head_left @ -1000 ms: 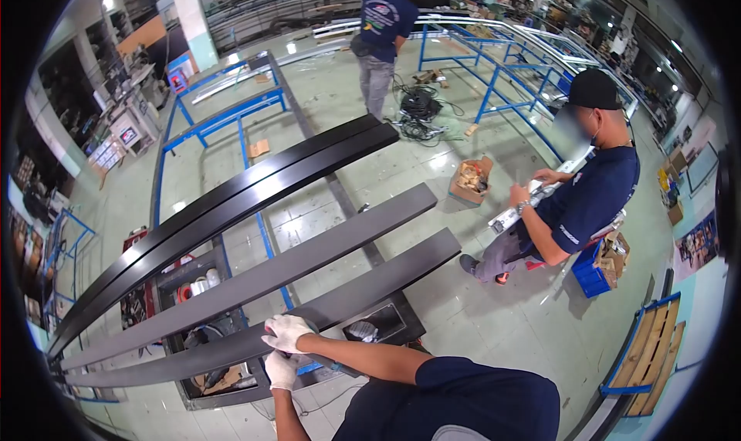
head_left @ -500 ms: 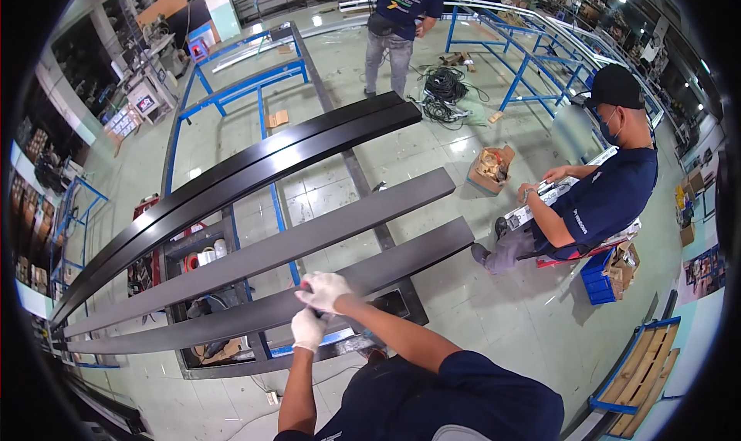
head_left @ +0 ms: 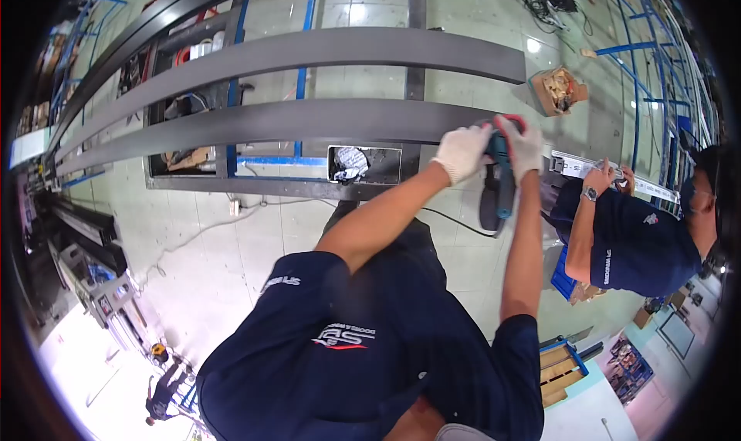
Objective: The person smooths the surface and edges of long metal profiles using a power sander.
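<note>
Both of my hands wear white gloves and meet at the right end of the nearest long grey metal bar point(head_left: 332, 120). My right hand point(head_left: 522, 144) is closed around a teal and black corded power tool point(head_left: 502, 167), with a red edge showing by its fingers. From the other side, my left hand point(head_left: 463, 154) grips the same tool near the bar's end; its fingertips are partly hidden. A dark, bag-like part hangs on the tool's near side. The tool's working face is out of sight. A second grey bar point(head_left: 347, 49) lies parallel behind.
The bars rest across a dark metal frame point(head_left: 285, 188) with blue rails. A tray point(head_left: 386, 163) in it holds crumpled material. A black cord point(head_left: 463, 223) trails below my hands. Close on the right, a co-worker point(head_left: 633, 240) handles a long silver profile point(head_left: 575, 165). A cardboard box point(head_left: 557, 92) sits on the floor.
My hands have moved right along the nearest bar to its end. The teal power tool now shows in them. My view has tilted down, and the co-worker at the back is out of sight.
</note>
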{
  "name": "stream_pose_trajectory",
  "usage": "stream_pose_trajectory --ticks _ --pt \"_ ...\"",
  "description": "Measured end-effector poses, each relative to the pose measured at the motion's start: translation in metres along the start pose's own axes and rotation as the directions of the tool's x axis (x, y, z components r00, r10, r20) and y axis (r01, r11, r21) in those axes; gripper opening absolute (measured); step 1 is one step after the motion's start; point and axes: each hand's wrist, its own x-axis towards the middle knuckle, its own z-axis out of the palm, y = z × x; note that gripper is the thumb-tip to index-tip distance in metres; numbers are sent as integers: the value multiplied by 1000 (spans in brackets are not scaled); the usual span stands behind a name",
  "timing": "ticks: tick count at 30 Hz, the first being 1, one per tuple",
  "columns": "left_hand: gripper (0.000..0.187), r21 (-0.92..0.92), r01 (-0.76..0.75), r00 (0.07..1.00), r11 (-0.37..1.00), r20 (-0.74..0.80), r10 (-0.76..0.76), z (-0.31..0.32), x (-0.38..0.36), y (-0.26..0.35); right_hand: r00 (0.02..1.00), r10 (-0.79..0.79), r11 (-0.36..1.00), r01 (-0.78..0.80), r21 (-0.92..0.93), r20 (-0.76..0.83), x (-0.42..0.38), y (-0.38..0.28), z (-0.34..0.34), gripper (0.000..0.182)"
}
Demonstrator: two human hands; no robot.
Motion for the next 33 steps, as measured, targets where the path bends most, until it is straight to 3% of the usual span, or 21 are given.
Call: stream_pose_trajectory --ticks 1,2,4,6,9,10,11,12,13,14,17,18,19,20,22,25,26,29,33 --pt "66 -6 -2 1000 1000 5 2 9 5 11 998 56 998 -56 35 2 4 5 -12 42" --pt "63 -35 -10 1000 999 -19 9 18 8 18 1000 4 1000 -4 20 -7 18 32 -19 40" --pt "54 -80 -1 1000 997 -22 0 23 11 28 1000 7 979 -8 203 4 41 86 -30 41" --pt "53 -117 28 999 993 42 -23 12 11 27 1000 14 942 -21 336 25 46 94 -35 40" --pt "51 -137 41 999 990 36 -37 -6 0 14 1000 -17 990 15 140 9 49 89 -19 41" --pt "51 -143 42 999 989 18 -39 -13 -8 3 1000 -10 999 9 42 22 41 69 -10 43" --pt "51 -149 39 999 988 -3 -40 -23 -17 -7 999 -31 989 25 144 38 37 59 6 44" --pt "52 -145 74 997 987 1 -75 -36 -28 -17 999 2 999 -4 48 49 18 11 17 43" --pt "53 -142 108 994 984 8 -108 -53 -41 -29 996 -39 994 31 102 82 14 -1 37 43" --pt "52 -143 148 989 979 -7 -150 -71 -56 -40 992 10 988 -30 154 128 -4 -48 50 45" --pt "52 -145 237 962 961 -105 -253 -118 -107 -83 970 47 965 -106 240 240 -23 -106 122 49" --pt "53 -153 272 939 950 -174 -297 -131 -124 -99 981 -64 986 34 162 184 -24 -116 156 51" --pt "54 -163 309 907 937 -244 -342 -143 -141 -116 977 -47 978 2 207 210 -32 -142 179 51" --pt "57 -163 341 878 926 -297 -376 -156 -158 -134 971 -66 994 42 106 230 -41 -176 192 48" --pt "61 -146 429 804 891 -388 -451 -178 -189 -167 948 -89 993 59 106 304 -50 -217 238 42" --pt "68 -145 536 714 832 -447 -538 -206 -222 -206 899 -145 978 67 198 412 -55 -259 288 42" --pt "63 -122 511 707 851 -503 -497 -207 -229 -220 887 -177 972 90 217 427 -55 -266 295 43" --pt "56 -120 574 711 810 -417 -566 -221 -232 -221 862 -198 975 125 183 466 -53 -273 296 45" --pt "43 -82 495 822 865 -279 -496 -210 -203 -179 841 -186 983 163 90 508 -37 -239 262 61"
